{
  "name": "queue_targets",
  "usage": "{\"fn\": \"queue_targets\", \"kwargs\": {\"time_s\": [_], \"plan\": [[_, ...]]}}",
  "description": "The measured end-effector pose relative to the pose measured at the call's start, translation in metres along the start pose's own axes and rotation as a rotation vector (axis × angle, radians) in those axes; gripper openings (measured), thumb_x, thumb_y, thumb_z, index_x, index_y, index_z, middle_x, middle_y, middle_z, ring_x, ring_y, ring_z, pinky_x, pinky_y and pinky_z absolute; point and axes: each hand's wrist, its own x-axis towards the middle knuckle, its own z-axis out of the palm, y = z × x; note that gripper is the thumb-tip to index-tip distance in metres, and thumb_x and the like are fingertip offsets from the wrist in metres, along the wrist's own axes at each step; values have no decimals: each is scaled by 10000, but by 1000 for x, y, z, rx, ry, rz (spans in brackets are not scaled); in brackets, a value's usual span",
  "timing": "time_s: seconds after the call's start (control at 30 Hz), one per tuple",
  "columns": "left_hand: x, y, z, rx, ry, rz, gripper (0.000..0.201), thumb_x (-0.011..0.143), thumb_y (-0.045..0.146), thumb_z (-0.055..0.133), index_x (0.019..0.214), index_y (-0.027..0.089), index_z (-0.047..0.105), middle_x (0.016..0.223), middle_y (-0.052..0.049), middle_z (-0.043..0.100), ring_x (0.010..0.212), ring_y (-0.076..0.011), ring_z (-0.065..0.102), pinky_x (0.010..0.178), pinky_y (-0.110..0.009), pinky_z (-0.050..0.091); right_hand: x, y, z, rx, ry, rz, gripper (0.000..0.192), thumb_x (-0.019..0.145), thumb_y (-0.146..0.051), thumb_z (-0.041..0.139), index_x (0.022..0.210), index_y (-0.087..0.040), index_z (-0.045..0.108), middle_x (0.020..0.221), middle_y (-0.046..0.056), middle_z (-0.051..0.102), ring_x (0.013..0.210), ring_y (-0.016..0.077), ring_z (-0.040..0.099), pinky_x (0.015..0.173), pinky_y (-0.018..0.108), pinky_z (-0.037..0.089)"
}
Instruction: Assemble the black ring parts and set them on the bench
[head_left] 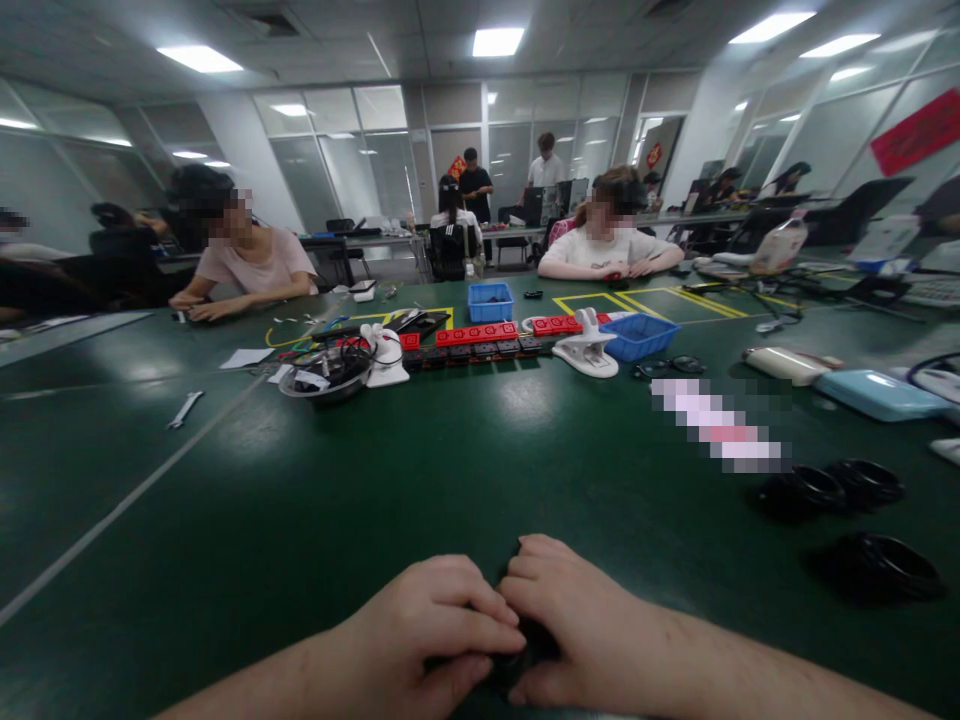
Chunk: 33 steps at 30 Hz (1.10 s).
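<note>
Closely together, the left hand and the right hand grasped a small black object.
It was between the two curled hands, mostly covered; whether it touched the green tabletop, I could not tell. To the right, well apart from the hands, stood three black ring-shaped pieces. Farther away were a blue bin with a white clip just beside it, a row of red blocks, and a clear bowl of mixed parts.
</note>
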Motion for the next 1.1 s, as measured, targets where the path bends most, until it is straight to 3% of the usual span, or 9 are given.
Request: {"fn": "queue_targets", "kwargs": {"time_s": [0.17, 0.43, 0.57, 0.67, 0.77, 0.87, 0.97, 1.1], "plan": [[0, -1, 5, 28, 28, -68, 223, 905, 245, 488, 1112, 219, 566, 866, -55, 578, 787, -161, 544, 694, -262, 456, 0, -1, -1, 6, -18, 17, 342, 603, -436, 737, 755, -181, 568, 742, -15, 560, 732, 150, 498, 707, 284, 356], [-6, -9, 20, 55, 118, -106, 295, 869, 471, 506, 1048, 239, 544, 994, -56, 505, 905, -197, 513, 760, -305, 445, 1, -2, -2, 40, -8, -7, 309, 630, -379, 722, 817, -191, 563, 765, -16, 570, 740, 153, 518, 735, 292, 352], [-12, -17, 30, 40, 173, -191, 411, 786, 585, 547, 967, 220, 496, 1006, -58, 490, 914, -212, 500, 759, -318, 451, 2, -3, -1, 27, -13, 6, 352, 625, -406, 726, 866, -193, 583, 766, -4, 578, 743, 165, 513, 740, 308, 348], [-14, -21, 30, 50, 159, -151, 518, 754, 655, 519, 1053, 233, 484, 1067, -76, 468, 978, -241, 482, 803, -353, 449, 2, -4, -3, 41, -40, 15, 418, 616, -371, 740, 971, -208, 590, 830, 8, 603, 785, 179, 518, 769, 327, 342], [-13, -20, 21, 28, 116, -59, 517, 811, 601, 493, 1178, 240, 443, 1125, -92, 465, 1037, -253, 464, 863, -384, 428, 1, -5, -6, 42, -54, 25, 459, 619, -365, 740, 1022, -217, 580, 867, 12, 603, 813, 186, 514, 764, 325, 343], [-9, -13, 11, -17, 75, 21, 316, 904, 370, 444, 1184, 226, 471, 1067, -89, 526, 1002, -227, 498, 869, -374, 425, 1, -4, -6, 23, -48, 22, 348, 626, -385, 735, 876, -189, 593, 798, 10, 585, 778, 177, 504, 722, 307, 345], [-4, -7, 6, -25, 56, 46, 268, 898, 213, 430, 1151, 223, 519, 999, -89, 573, 932, -210, 536, 831, -358, 440, 1, -3, -4, 16, -45, 12, 332, 616, -392, 743, 802, -173, 577, 780, 9, 582, 765, 168, 503, 711, 296, 345], [-4, -9, 9, -42, 62, -19, 294, 906, 303, 457, 1188, 232, 499, 950, -81, 568, 864, -200, 536, 754, -337, 453, 1, -3, -3, -16, -31, 19, 360, 604, -414, 744, 816, -177, 577, 778, -2, 583, 760, 163, 506, 699, 287, 345]]}}
